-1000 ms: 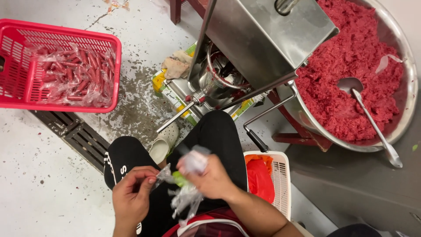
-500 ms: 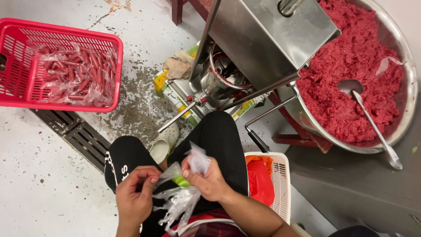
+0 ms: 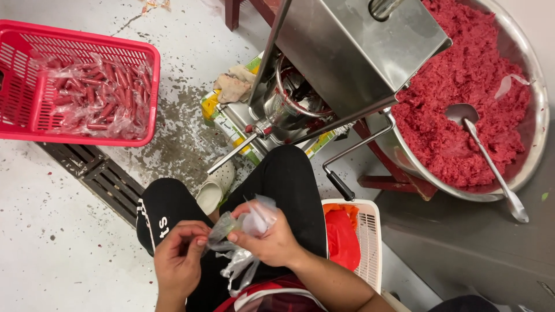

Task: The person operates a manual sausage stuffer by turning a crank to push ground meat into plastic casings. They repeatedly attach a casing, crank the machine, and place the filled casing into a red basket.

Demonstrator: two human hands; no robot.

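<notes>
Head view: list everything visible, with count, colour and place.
basket: one, red, upper left on the floor, holding bagged red sausages
floor drain: one, dark grate, left
machine: one, steel, top centre
cloth: one, beige, beside the machine
bowl: one, steel, right, full of red minced meat
ladle: one, steel, lying in the meat
small basket: one, white, by the right knee, red bag inside
shoe: one, pale, between the knees
plastic bags: a clear bunch, in the lap
left hand: pinching a bag
right hand: gripping the bags
</notes>
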